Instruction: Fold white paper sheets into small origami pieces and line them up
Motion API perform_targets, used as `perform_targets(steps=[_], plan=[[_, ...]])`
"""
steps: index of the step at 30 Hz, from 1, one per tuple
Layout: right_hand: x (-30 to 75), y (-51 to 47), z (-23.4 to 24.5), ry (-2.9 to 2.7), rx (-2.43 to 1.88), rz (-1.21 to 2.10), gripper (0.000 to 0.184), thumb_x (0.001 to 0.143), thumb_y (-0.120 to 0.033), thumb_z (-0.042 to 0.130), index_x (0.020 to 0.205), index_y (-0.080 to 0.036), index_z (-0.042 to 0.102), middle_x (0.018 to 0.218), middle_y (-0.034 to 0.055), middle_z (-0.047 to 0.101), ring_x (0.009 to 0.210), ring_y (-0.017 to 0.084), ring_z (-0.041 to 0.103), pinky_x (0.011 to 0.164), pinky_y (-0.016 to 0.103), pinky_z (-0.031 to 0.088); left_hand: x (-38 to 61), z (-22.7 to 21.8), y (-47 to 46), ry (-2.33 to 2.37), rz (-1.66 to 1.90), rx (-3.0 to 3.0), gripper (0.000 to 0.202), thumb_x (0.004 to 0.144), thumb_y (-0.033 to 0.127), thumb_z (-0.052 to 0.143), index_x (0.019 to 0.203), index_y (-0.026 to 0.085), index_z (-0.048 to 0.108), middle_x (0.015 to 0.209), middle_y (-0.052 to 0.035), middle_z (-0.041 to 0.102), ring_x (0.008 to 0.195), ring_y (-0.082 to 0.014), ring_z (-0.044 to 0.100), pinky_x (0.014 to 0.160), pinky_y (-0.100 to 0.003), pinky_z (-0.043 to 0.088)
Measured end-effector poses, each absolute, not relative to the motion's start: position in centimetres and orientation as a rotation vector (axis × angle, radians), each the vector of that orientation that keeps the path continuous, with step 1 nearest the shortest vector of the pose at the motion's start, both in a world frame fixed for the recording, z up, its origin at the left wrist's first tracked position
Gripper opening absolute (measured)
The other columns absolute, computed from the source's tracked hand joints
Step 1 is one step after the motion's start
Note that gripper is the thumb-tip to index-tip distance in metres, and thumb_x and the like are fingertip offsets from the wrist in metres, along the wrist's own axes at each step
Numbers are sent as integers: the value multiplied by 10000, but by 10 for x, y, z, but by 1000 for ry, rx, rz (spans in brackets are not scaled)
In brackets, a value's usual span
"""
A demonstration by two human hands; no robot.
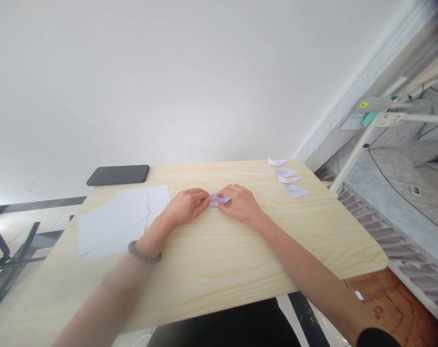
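A small folded piece of white paper (pixel 219 198) lies on the light wooden table (pixel 219 260), near its middle. My left hand (pixel 187 205) pinches the paper's left end with curled fingers. My right hand (pixel 240 203) presses and grips its right end, fingers bent over it. Both hands rest on the tabletop and almost meet over the paper. A dark beaded bracelet (pixel 144 253) sits on my left wrist.
A stack of flat white sheets (pixel 121 219) lies left of my hands. A dark phone (pixel 118 175) rests at the far left edge. Several small folded paper shapes (pixel 289 179) sit at the far right corner. A white lamp stand (pixel 370 135) rises beyond the table's right side.
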State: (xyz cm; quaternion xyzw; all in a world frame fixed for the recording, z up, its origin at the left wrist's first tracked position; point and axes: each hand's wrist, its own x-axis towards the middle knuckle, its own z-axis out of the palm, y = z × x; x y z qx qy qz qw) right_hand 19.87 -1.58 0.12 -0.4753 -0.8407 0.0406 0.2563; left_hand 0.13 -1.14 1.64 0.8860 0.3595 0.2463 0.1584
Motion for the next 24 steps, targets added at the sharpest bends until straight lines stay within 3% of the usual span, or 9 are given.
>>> perform_targets(steps=[7, 15, 24], plan=[[194, -20, 0, -2303, -1241, 164, 139, 733, -235, 537, 856, -209, 595, 863, 28, 600, 813, 165, 515, 774, 302, 400, 6, 13, -12, 1136, 667, 2646, 234, 820, 341, 439, 889, 203, 615, 873, -41, 624, 832, -172, 546, 703, -265, 424], [190, -21, -5, -2272, -1295, 135, 142, 708, -255, 551, 831, -206, 603, 887, 43, 533, 806, 163, 499, 738, 292, 411, 14, 15, -17, 1315, 549, 2674, 217, 781, 366, 475, 921, 237, 581, 864, -27, 585, 836, -187, 523, 616, -259, 397], [193, -20, -2, -2323, -1278, 190, 166, 718, -254, 542, 870, -204, 587, 843, 32, 552, 821, 170, 490, 783, 305, 383, 15, 13, -17, 1381, 482, 2665, 240, 784, 385, 454, 928, 230, 567, 826, -26, 556, 781, -176, 533, 588, -257, 381]])
